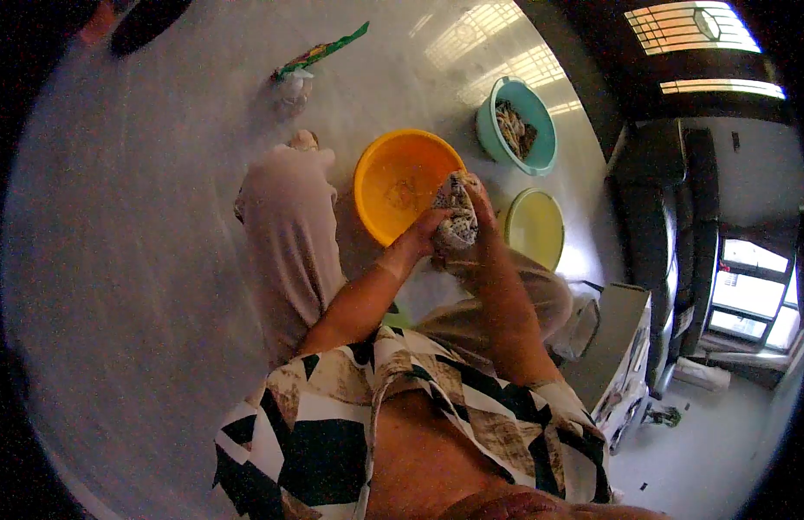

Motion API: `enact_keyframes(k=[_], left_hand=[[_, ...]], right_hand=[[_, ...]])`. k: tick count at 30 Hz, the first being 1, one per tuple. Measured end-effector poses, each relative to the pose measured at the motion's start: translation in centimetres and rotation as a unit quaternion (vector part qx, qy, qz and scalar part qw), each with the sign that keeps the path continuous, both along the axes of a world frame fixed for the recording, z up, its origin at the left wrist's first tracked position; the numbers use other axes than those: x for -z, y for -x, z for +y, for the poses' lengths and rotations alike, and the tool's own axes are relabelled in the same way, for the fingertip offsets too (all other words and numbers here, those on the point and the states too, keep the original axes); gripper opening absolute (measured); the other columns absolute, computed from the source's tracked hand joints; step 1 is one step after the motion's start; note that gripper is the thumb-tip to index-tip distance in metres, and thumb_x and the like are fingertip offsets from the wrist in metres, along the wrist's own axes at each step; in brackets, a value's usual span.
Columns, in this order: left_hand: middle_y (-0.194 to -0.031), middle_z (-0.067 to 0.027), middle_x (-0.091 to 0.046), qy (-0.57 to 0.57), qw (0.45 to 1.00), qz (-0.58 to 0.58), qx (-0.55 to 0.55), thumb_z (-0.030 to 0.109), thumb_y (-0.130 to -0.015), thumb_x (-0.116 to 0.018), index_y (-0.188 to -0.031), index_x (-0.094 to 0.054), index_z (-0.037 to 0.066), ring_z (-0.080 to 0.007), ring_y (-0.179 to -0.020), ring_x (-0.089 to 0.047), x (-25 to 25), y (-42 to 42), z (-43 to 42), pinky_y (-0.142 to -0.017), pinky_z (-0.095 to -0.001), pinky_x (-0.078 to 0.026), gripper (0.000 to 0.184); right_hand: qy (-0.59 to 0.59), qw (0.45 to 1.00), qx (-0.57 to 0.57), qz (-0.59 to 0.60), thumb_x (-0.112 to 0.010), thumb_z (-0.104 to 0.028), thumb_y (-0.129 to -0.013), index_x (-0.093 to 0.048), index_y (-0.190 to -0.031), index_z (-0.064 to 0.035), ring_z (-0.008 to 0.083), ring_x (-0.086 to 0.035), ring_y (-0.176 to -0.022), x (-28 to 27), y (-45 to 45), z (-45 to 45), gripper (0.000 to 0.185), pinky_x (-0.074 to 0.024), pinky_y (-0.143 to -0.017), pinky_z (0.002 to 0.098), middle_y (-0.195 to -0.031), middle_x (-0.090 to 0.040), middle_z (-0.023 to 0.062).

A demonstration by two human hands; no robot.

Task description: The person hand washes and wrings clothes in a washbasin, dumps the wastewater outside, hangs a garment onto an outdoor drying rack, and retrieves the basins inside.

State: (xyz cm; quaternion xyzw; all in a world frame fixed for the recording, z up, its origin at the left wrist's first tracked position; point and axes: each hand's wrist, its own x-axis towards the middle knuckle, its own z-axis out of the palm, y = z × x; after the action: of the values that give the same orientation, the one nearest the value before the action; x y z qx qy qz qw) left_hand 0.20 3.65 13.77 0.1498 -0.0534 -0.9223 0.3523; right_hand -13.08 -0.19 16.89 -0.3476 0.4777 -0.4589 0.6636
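Beyond a geometric-print shirt [324, 433], both hands [417, 236] [483, 210] curl around bunched, speckled cloth [457, 218] near a round orange basin [393, 178].

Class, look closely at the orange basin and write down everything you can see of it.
The orange basin is round and open, its look smooth and plastic. It stands upright on the grey floor, left of the pale yellow basin. Faint marks show at its bottom. The left hand and right hand hold a patterned bundle at its right edge, hiding part of it; whether they touch it is unclear.
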Motion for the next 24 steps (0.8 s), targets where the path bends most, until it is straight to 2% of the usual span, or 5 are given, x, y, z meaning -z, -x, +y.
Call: enact_keyframes(k=[2, 7, 11, 17, 24], left_hand=[[-0.094, -0.0076, -0.063, -0.008, 0.999, -0.010, 0.033, 0.015, -0.083, -0.052, -0.108, -0.056, 0.006, -0.0213, -0.082, -0.063, 3.1, 2.2, -1.3, -0.074, -0.0377, -0.052, 0.027], [-0.092, -0.0114, -0.064, 0.091, 0.959, -0.203, -0.175, 0.018, -0.078, -0.055, -0.105, -0.056, 0.003, -0.0267, -0.084, -0.062, 4.8, 4.1, -1.2, -0.072, -0.0399, -0.050, 0.031], [-0.094, -0.0224, -0.061, 0.248, 0.800, -0.536, -0.104, 0.018, -0.076, -0.057, -0.104, -0.054, -0.001, -0.0402, -0.089, -0.059, 9.8, 5.8, -2.2, -0.076, -0.0447, -0.047, 0.034], [-0.104, -0.0296, -0.055, 0.173, 0.792, -0.567, -0.144, 0.025, -0.075, -0.061, -0.114, -0.047, -0.004, -0.0456, -0.096, -0.053, 7.7, 4.8, -1.4, -0.081, -0.0454, -0.044, 0.051], [-0.115, -0.0170, -0.052, 0.069, 0.963, -0.201, -0.164, 0.031, -0.066, -0.075, -0.123, -0.039, 0.000, -0.0264, -0.108, -0.050, 4.6, 4.1, -2.0, -0.089, -0.0382, -0.042, 0.074]], right_hand=[[0.101, 0.962, -0.081, 0.242, -0.060, -0.030, -0.082, -0.056, -0.102, -0.0063, 0.0231, -0.059, -0.083, 3.5, 2.3, -2.4, 0.031, -0.0484, -0.074, 0.0329, -0.092, -0.060, 0.0080], [0.102, 0.931, -0.074, 0.343, -0.063, -0.022, -0.076, -0.058, -0.079, -0.0068, 0.0168, -0.056, -0.070, 4.7, 0.8, -2.4, 0.016, -0.0448, -0.062, 0.0317, -0.078, -0.058, 0.0057], [-0.012, 0.913, 0.019, 0.406, -0.065, -0.019, -0.072, -0.054, -0.080, -0.0048, 0.0170, -0.054, -0.062, 5.7, -0.8, -2.4, 0.019, -0.0447, -0.055, 0.0335, -0.069, -0.057, 0.0073], [0.035, 0.814, 0.062, 0.576, -0.066, -0.021, -0.069, -0.054, -0.087, -0.0021, 0.0198, -0.058, -0.063, 5.5, -2.0, -2.7, 0.029, -0.0473, -0.057, 0.0333, -0.071, -0.060, 0.0096], [0.039, 0.845, 0.107, 0.522, -0.074, -0.030, -0.067, -0.057, -0.095, -0.0024, 0.0193, -0.062, -0.071, 10.0, 4.6, -5.8, 0.043, -0.0494, -0.061, 0.0323, -0.080, -0.064, 0.0111]])
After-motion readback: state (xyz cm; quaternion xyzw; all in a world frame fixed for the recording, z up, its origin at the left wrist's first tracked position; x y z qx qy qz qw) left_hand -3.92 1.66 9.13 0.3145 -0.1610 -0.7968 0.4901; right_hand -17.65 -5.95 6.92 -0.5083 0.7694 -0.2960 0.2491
